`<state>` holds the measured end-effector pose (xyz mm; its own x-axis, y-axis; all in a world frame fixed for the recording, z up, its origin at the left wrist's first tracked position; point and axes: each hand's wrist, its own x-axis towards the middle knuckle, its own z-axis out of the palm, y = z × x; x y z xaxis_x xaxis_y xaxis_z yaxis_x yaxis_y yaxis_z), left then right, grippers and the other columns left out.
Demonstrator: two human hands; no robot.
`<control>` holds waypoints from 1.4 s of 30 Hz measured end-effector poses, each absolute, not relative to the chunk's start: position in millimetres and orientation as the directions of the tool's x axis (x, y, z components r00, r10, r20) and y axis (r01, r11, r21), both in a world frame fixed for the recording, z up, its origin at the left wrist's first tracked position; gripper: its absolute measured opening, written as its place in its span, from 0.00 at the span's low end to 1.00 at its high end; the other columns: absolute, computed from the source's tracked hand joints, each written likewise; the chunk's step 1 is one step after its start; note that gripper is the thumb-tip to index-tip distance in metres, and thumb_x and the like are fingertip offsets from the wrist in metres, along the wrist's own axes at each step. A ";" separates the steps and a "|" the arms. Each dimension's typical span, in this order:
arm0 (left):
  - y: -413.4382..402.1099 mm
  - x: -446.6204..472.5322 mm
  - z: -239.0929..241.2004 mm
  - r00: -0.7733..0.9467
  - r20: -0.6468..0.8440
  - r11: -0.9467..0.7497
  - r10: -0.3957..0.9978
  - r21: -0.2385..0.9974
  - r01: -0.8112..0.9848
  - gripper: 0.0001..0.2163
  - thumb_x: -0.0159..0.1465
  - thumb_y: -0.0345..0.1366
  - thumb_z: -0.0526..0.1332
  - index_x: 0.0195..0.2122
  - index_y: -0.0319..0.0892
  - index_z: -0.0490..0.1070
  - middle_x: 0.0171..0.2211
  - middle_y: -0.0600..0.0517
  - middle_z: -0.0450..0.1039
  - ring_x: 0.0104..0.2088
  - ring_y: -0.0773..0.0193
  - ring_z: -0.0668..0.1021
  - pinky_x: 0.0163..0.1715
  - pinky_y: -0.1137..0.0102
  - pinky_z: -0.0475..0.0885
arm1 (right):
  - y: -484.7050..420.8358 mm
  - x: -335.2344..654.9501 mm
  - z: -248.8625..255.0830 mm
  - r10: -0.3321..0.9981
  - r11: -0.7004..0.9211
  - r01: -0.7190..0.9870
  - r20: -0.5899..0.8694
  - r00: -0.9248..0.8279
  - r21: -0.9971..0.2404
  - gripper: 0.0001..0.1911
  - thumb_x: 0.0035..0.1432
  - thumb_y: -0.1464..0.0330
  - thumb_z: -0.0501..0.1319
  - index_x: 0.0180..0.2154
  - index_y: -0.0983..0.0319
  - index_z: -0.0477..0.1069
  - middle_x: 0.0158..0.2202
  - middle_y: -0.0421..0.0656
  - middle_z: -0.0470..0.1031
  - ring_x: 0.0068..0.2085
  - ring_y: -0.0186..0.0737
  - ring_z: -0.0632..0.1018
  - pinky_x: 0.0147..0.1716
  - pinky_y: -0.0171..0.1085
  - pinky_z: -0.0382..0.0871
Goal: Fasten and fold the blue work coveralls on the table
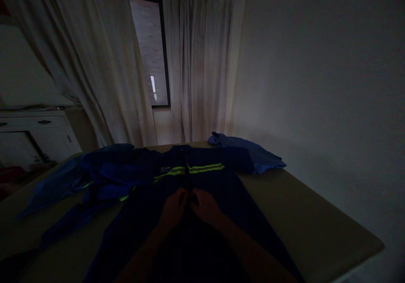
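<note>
A dark blue work jacket [209, 181] lies spread front up, its collar at the far side. Yellow-green reflective strips cross its chest, with small pale lettering beside one. Both hands meet at the middle of its front, close below the strips. My left hand [173, 207] is closed, fingers curled on the front edge of the cloth. Close beside it, my right hand [205, 206] is closed on the opposite front edge. The fingertips are dark, so any fastener between them cannot be made out.
The jacket lies on a tan-covered table [316, 215]. Crumpled blue garments [107, 177] with reflective strips lie to the left. A lighter blue folded garment [253, 150] rests at the back right, by the wall. Curtains [202, 63], a window [150, 50] and a white cabinet [38, 131] stand beyond.
</note>
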<state>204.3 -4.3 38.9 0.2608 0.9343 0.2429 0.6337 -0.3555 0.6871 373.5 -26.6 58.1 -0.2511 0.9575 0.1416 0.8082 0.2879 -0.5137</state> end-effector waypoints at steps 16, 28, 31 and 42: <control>13.0 198.9 31.0 0.170 0.111 -0.181 0.979 0.856 0.485 0.16 0.63 0.50 0.54 0.38 0.43 0.72 0.40 0.45 0.80 0.42 0.55 0.81 0.43 0.65 0.72 | -25.2 388.0 65.3 0.889 0.424 0.566 0.204 -0.411 -0.707 0.12 0.57 0.70 0.62 0.45 0.58 0.73 0.40 0.39 0.79 0.40 0.39 0.78 0.38 0.32 0.66; 1.0 192.5 43.3 0.384 0.058 -0.295 0.922 0.747 0.596 0.20 0.62 0.55 0.56 0.26 0.42 0.72 0.25 0.54 0.72 0.29 0.61 0.74 0.28 0.70 0.59 | -22.5 397.4 72.5 0.912 0.367 0.634 0.128 -0.390 -0.681 0.14 0.58 0.74 0.55 0.40 0.59 0.78 0.41 0.41 0.82 0.45 0.40 0.80 0.46 0.35 0.67; -0.2 192.6 46.2 0.377 0.027 -0.251 0.926 0.788 0.563 0.19 0.60 0.54 0.56 0.26 0.43 0.70 0.24 0.54 0.71 0.29 0.61 0.73 0.28 0.70 0.59 | -28.4 396.5 74.5 0.907 0.366 0.651 0.100 -0.408 -0.665 0.11 0.55 0.65 0.66 0.41 0.60 0.77 0.40 0.41 0.82 0.40 0.41 0.80 0.38 0.33 0.67; 8.2 191.7 38.5 0.328 0.005 -0.170 0.945 0.862 0.477 0.17 0.56 0.52 0.58 0.23 0.43 0.65 0.22 0.57 0.65 0.26 0.64 0.69 0.27 0.71 0.58 | -36.1 380.1 72.7 0.860 0.507 0.776 0.172 -0.479 -0.374 0.10 0.62 0.62 0.60 0.42 0.57 0.77 0.42 0.42 0.81 0.41 0.42 0.79 0.39 0.35 0.64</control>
